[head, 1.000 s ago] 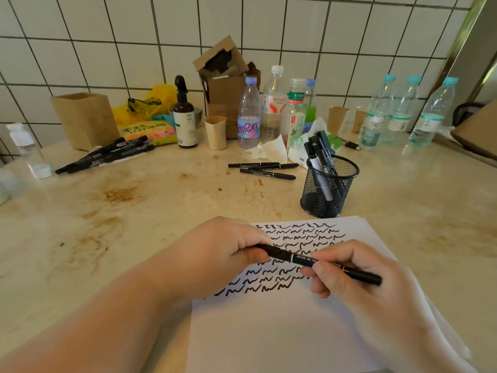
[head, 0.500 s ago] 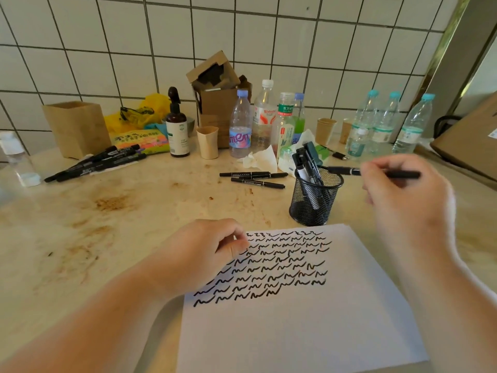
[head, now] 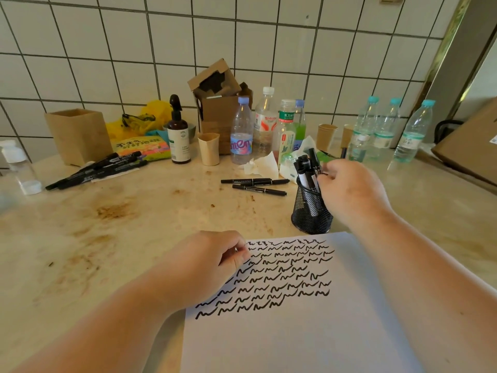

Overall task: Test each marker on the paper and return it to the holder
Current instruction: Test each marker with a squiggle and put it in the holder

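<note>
A white paper [head: 295,332] with rows of black squiggles lies in front of me. Behind its top edge stands a black mesh holder [head: 309,216] with several black markers [head: 305,168] upright in it. My right hand [head: 349,192] is at the holder's rim, fingers curled round one of those markers at the right side. My left hand [head: 212,259] rests on the paper's upper left corner with fingers curled and nothing visible in it. Two thin black markers [head: 255,181] lie on the table left of the holder. Several thicker ones [head: 99,170] lie at the far left.
A wooden box [head: 78,135], a brown pump bottle [head: 178,135], a paper cup [head: 209,148], plastic bottles [head: 242,133] and crumpled tissue [head: 262,165] line the tiled wall. More water bottles [head: 414,130] and a cardboard box [head: 470,146] stand at the right. The stained tabletop [head: 121,224] stretches to the left.
My right hand carried the marker from above the paper up to the holder and lowered it among the others. My left hand let go of it and stayed on the paper.
</note>
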